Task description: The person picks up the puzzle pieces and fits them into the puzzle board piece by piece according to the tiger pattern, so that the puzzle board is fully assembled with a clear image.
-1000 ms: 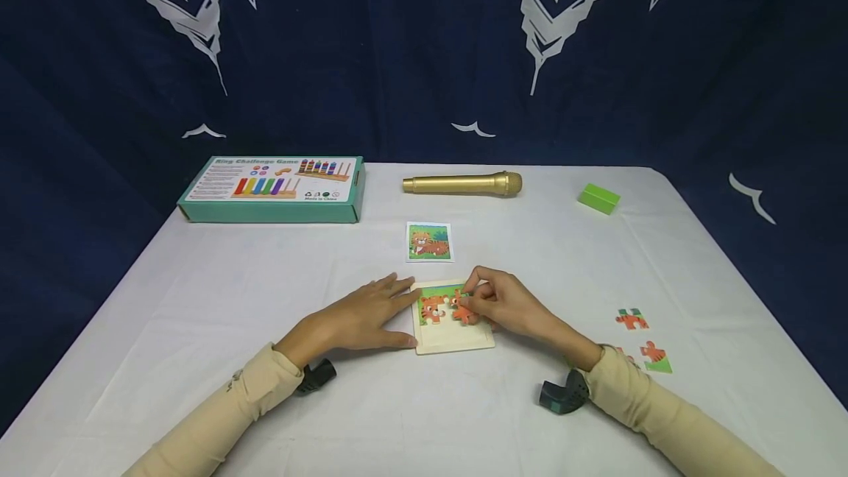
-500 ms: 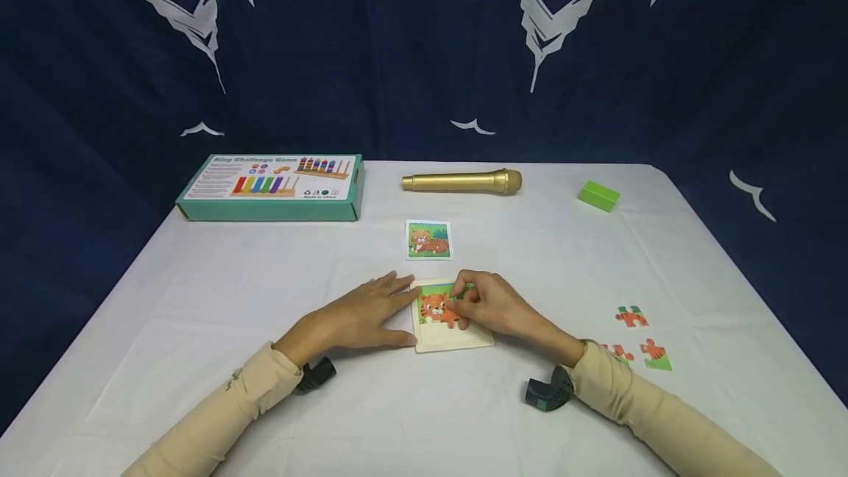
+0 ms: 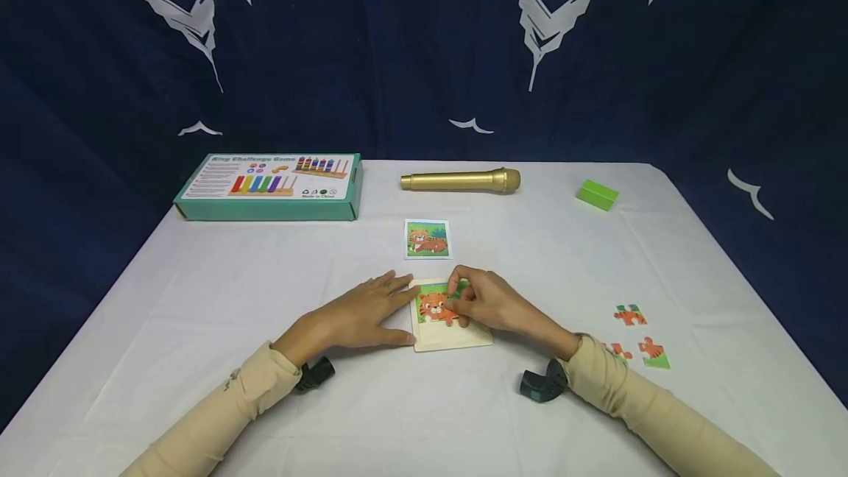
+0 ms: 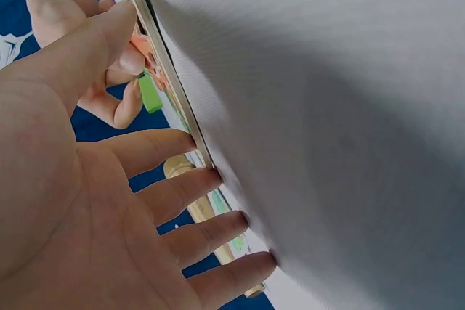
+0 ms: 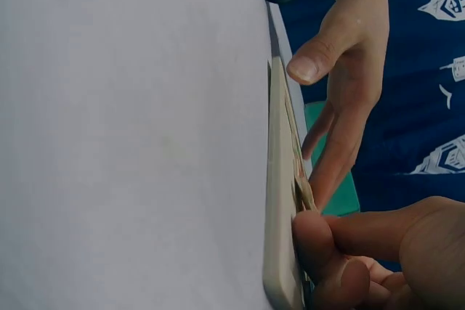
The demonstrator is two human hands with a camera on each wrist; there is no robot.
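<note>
A pale wooden puzzle board lies in the middle of the table, with a tiger's face and green background along its upper part. My left hand is spread flat at the board's left side, thumb and fingertips at its edge. Over the board, my right hand pinches an orange puzzle piece between thumb and index finger, right beside the tiger's face. In the right wrist view this puzzle piece stands slightly tilted above the board's surface. The right fingers cover the board's upper right part.
Three loose puzzle pieces lie at the right, one partly behind the right sleeve. Above the board is a tiger picture card. Farther back are a teal game box, a gold microphone and a green block.
My right hand has moved left across the board, bringing the orange piece up against the tiger's face; in the last half second it barely shifts. My left hand stays in place.
</note>
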